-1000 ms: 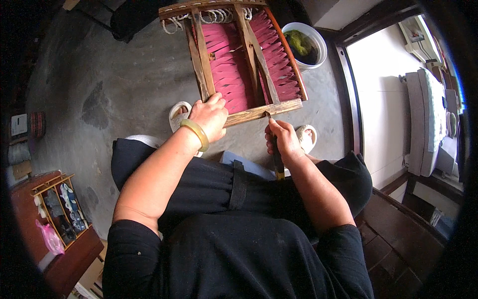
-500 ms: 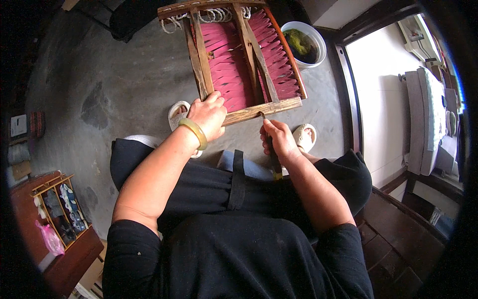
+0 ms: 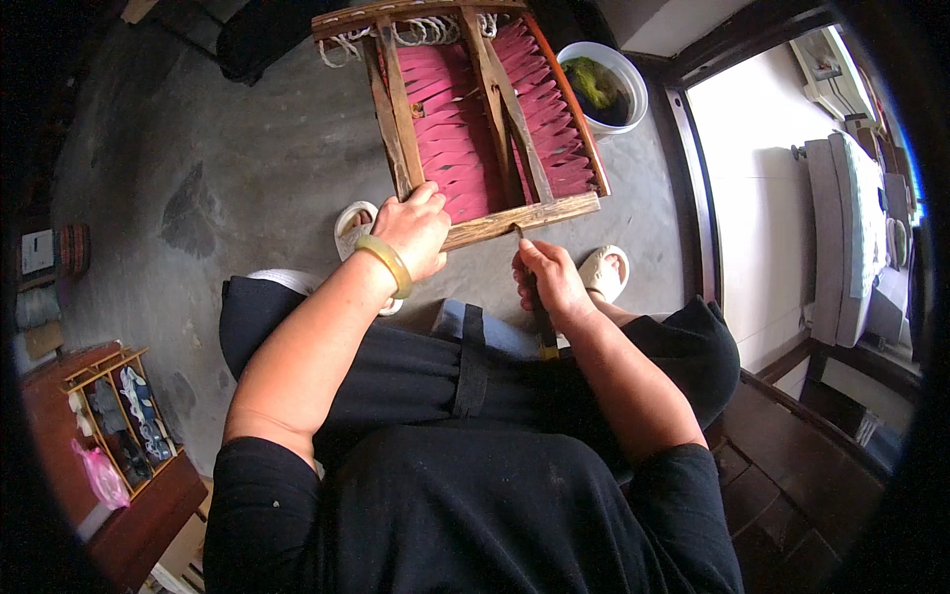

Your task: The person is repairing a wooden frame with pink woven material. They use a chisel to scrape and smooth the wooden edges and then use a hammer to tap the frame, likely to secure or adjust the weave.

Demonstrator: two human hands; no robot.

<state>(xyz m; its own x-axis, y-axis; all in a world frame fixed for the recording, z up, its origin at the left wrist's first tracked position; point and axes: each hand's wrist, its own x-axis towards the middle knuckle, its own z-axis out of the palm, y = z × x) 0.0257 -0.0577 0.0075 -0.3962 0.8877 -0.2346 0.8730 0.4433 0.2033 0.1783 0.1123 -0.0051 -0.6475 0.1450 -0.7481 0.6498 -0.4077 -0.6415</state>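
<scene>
A wooden folding stool frame (image 3: 549,210) with pink woven strips (image 3: 465,148) lies in front of me. My left hand (image 3: 411,230), with a yellowish bangle (image 3: 384,265) on its wrist, is closed over the frame's near left corner. In my right hand (image 3: 554,281) is a slim dark-handled tool (image 3: 540,322) with a yellow band near its lower end. Its narrow tip meets the front face of the near wooden bar, right of my left hand. Fingers and palm cover much of the tool, so its exact kind cannot be told.
A white bucket (image 3: 638,99) with something green and dark inside stands beyond the frame's right side. White cord loops (image 3: 430,32) hang along the far bar. My feet in light slippers (image 3: 606,272) flank the frame. At lower left is a wooden rack (image 3: 109,421) holding shoes.
My right hand and the tool have shifted very slightly left along the near bar. The left hand and the frame stay in place.
</scene>
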